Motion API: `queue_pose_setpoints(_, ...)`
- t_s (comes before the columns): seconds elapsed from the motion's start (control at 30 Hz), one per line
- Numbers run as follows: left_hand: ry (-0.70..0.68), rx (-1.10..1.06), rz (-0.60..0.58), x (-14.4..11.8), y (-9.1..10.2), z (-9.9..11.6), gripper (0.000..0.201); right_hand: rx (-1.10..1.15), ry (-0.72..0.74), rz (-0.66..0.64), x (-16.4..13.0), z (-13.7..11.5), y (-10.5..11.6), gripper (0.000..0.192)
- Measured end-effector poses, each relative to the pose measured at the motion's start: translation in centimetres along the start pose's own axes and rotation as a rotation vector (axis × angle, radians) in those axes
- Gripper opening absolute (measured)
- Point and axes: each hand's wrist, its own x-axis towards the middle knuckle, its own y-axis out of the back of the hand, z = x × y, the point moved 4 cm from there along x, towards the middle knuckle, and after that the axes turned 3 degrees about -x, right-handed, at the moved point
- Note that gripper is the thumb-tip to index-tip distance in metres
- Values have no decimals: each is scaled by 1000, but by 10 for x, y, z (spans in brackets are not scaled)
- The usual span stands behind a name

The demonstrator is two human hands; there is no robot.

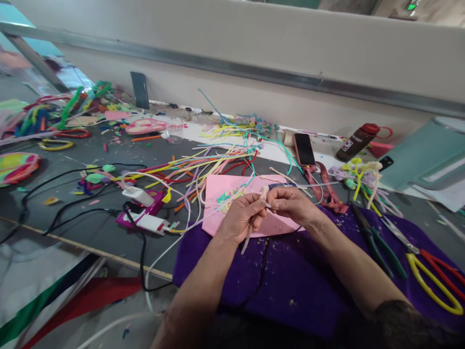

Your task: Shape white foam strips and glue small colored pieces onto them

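Observation:
Both hands meet above a pink sheet [214, 213] lying partly on a purple cloth [232, 281]. My left hand [241, 215] is closed, pinching a cream pipe cleaner [246, 242] whose tail hangs below the fingers. My right hand [290, 203] is closed too, its thumb and fingertips pressed on the same piece near its fuzzy upper end. The fingers partly hide how the piece is bent there. Small teal and yellow clippings [227, 198] lie on the sheet just left of the hands.
Pliers [378, 242] and red-and-yellow scissors [421, 261] lie at right. Loose pipe cleaners [218, 162] spread behind the hands. A pink power strip [145, 211] with cables sits left. A phone [305, 149], a brown bottle [358, 141] and a teal bin [425, 155] stand farther back.

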Motion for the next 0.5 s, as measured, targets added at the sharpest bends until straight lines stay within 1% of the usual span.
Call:
queue_pose_setpoints(0.1, 43, -1, -17, 1, 0, -4, 25, -53, 11, -39, -1, -1, 2, 21)
queue_pose_setpoints(0.2, 60, -10, -10, 2, 0, -4, 25, -57, 14, -38, 1, 0, 3, 22)
queue_pose_setpoints(0.37, 16, -58, 22, 5, 5, -2, 24, 15, 43, 81, 5, 5, 5, 22)
queue_pose_setpoints(0.5, -15, -48, 87, 8, 10, -2, 26, 11, 65, 166, 6, 5, 4, 21)
